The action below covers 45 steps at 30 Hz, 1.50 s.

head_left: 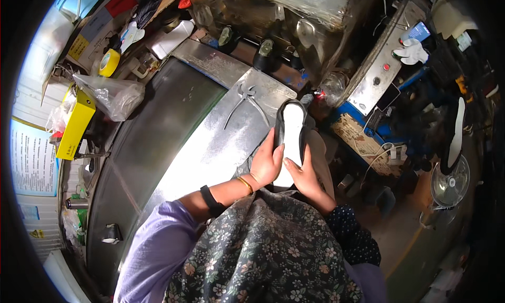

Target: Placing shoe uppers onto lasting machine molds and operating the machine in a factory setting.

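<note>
Over my lap, both hands grip a dark shoe upper [281, 129] with a long white insole board [293, 129] facing up, its toe pointing away from me. My left hand [266, 165] wraps the left edge, thumb lying on the white board. On the opposite side my right hand [305, 179] clasps the edge, its thumb also pressed on the board. The heel end is partly hidden by my hands and apron. Pincers [247, 99] with spread handles lie on the metal tabletop [210, 140] to the left of the shoe.
A dark conveyor belt [163, 114] runs along the left, with a small dark-and-white piece [111, 233] on it. Beyond it are a yellow box [76, 125], a plastic bag [118, 95] and yellow tape [109, 63]. Right: a control panel [376, 77], white glove [412, 52] and fan [450, 182].
</note>
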### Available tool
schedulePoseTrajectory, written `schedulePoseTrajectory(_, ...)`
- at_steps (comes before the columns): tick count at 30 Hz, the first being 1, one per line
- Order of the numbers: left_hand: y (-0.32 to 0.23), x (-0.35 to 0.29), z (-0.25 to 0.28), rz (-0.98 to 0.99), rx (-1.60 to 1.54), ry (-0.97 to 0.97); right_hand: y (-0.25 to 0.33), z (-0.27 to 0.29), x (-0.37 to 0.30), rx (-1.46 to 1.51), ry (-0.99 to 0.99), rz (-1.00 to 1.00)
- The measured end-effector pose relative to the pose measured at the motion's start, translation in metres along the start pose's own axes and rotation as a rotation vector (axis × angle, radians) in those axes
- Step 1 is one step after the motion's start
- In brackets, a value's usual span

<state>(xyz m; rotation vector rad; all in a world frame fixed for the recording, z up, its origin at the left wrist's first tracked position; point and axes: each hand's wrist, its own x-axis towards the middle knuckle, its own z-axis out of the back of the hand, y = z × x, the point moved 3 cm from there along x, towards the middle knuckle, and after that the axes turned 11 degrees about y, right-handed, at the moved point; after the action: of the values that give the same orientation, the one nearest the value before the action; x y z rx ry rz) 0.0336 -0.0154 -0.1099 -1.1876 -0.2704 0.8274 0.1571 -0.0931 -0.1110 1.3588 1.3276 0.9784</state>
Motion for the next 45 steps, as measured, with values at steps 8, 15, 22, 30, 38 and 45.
schedulePoseTrajectory(8, -0.073, 0.037, 0.132, -0.087, -0.923, 0.132, 0.118, 0.025, 0.009, -0.481, 0.662, -0.094)
schedulePoseTrajectory(15, -0.044, -0.007, 0.01, 0.017, -0.008, 1.249, 0.105, 0.031, 0.003, -0.558, 0.767, -0.544)
schedulePoseTrajectory(22, -0.045, 0.026, -0.037, -0.102, 0.399, 1.229, 0.088, -0.022, 0.166, -1.03, 0.42, -0.27)
schedulePoseTrajectory(30, -0.028, 0.02, 0.007, 0.187, -0.015, 1.046, -0.027, -0.122, 0.248, -1.502, 0.253, -0.321)
schedulePoseTrajectory(38, -0.042, 0.025, -0.006, 0.097, 0.064, 1.105, 0.011, -0.041, 0.243, -1.11, 0.395, -0.473)
schedulePoseTrajectory(45, -0.022, 0.032, -0.013, 0.084, 0.13, 1.054, 0.116, 0.08, 0.041, -0.039, 0.266, -0.371)
